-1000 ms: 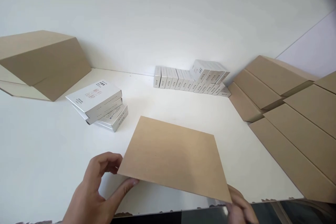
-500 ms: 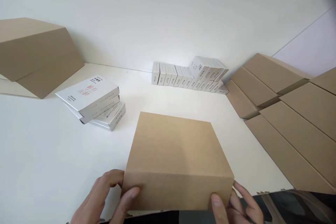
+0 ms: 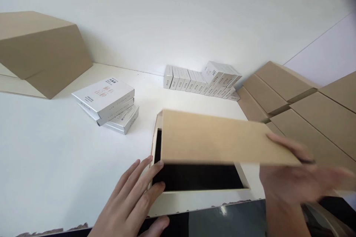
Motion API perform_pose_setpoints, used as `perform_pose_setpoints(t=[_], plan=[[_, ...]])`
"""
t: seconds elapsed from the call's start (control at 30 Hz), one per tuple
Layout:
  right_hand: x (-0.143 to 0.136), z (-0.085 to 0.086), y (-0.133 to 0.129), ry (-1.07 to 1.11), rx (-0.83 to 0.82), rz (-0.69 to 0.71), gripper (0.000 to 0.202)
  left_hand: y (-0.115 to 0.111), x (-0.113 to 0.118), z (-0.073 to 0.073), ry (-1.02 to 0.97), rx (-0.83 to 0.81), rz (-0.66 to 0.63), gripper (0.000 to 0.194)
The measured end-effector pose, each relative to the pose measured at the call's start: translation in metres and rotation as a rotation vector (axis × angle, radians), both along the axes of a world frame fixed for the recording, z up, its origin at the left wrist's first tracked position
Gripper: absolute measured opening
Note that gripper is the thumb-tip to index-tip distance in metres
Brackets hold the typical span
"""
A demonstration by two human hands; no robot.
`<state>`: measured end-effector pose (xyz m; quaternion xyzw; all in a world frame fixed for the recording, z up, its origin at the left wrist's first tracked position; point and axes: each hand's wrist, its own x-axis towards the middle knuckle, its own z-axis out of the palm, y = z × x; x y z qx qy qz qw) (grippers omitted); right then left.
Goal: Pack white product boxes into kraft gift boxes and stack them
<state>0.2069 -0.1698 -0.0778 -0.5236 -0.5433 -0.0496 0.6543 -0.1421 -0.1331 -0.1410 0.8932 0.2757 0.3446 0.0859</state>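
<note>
Cardboard lid (image 3: 211, 137) — just right of the spread left hand (image 3: 135, 194), against the right hand (image 3: 292, 183) (too blurred to tell its grip)

White boxes (image 3: 191, 81) line the pale wall (image 3: 133, 18).

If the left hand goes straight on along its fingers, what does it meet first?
Most likely the tilted brown lid, whose corner is just ahead of the left hand. Depth is unclear; the hand may be touching the open box too.
</note>
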Motion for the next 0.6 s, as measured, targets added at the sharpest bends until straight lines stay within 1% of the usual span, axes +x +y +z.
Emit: perform_pose_setpoints(t=[0.03,0.1,0.17,0.23,0.3,0.33,0.4,0.43,0.47,0.53,0.57,0.6], plan=[[0.002,0.006,0.023,0.033,0.004,0.114,0.063,-0.003,0.003,0.001,0.003,0.013,0.020,0.033],[0.007,0.012,0.066,0.092,-0.172,0.232,0.069,-0.010,0.008,0.002,-0.004,0.041,0.056,0.034],[0.012,0.009,0.100,0.119,-0.313,0.277,0.078,-0.016,0.010,0.001,-0.015,0.044,0.080,0.040],[0.017,0.003,0.126,0.139,-0.408,0.305,0.081,-0.021,0.007,0.004,-0.035,0.010,0.088,0.044],[0.021,-0.002,0.146,0.172,-0.485,0.330,0.078,-0.020,-0.002,0.013,-0.084,-0.051,0.123,0.045],[0.022,-0.004,0.155,0.193,-0.520,0.337,0.076,-0.016,-0.009,0.021,-0.111,-0.076,0.169,0.043],[0.027,-0.006,0.169,0.242,-0.590,0.346,0.074,0.002,-0.024,0.041,-0.139,-0.072,0.322,0.036],[0.029,-0.006,0.175,0.270,-0.626,0.349,0.074,0.016,-0.032,0.054,-0.129,-0.043,0.422,0.032],[0.031,-0.006,0.180,0.299,-0.657,0.348,0.073,0.034,-0.039,0.067,-0.095,0.002,0.506,0.033],[0.035,-0.005,0.185,0.353,-0.696,0.339,0.072,0.074,-0.049,0.094,0.018,0.047,0.637,0.049],[0.036,-0.004,0.185,0.378,-0.700,0.331,0.072,0.096,-0.051,0.106,0.116,0.003,0.647,0.060],[0.037,-0.002,0.183,0.399,-0.696,0.323,0.072,0.116,-0.053,0.117,0.234,-0.100,0.651,0.071]])
